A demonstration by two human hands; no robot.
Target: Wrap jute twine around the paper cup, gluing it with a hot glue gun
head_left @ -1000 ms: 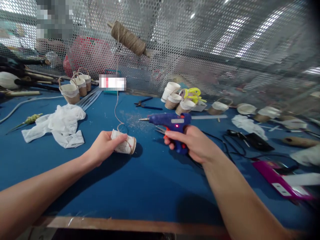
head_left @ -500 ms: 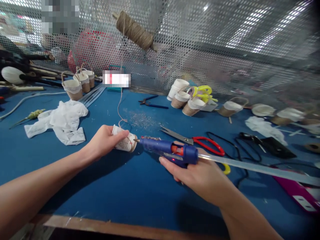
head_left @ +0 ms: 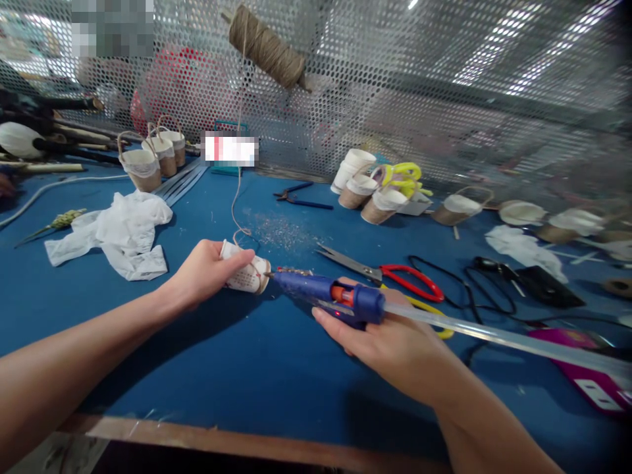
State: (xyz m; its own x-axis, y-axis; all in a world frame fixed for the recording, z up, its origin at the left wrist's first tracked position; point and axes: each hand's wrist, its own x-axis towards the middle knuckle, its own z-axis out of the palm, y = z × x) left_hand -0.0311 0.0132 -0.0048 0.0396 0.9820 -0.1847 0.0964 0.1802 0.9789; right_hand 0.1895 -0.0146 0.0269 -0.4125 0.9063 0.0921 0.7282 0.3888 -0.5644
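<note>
My left hand is closed round a small white paper cup lying on its side on the blue table. Twine runs from the cup up to a spool hung on the mesh screen. My right hand grips a blue hot glue gun with a clear glue stick sticking out behind. The gun's metal tip touches the cup's lower rim.
Red-handled scissors lie just behind the glue gun. A crumpled white cloth lies at the left. Twine-wrapped cups stand back left and more cups back right. Pliers, black cables and a magenta object lie around.
My right hand swung the glue gun from behind the table's middle down to the cup, tip now touching it. Left hand kept hold of the cup. The scissors came into view.
</note>
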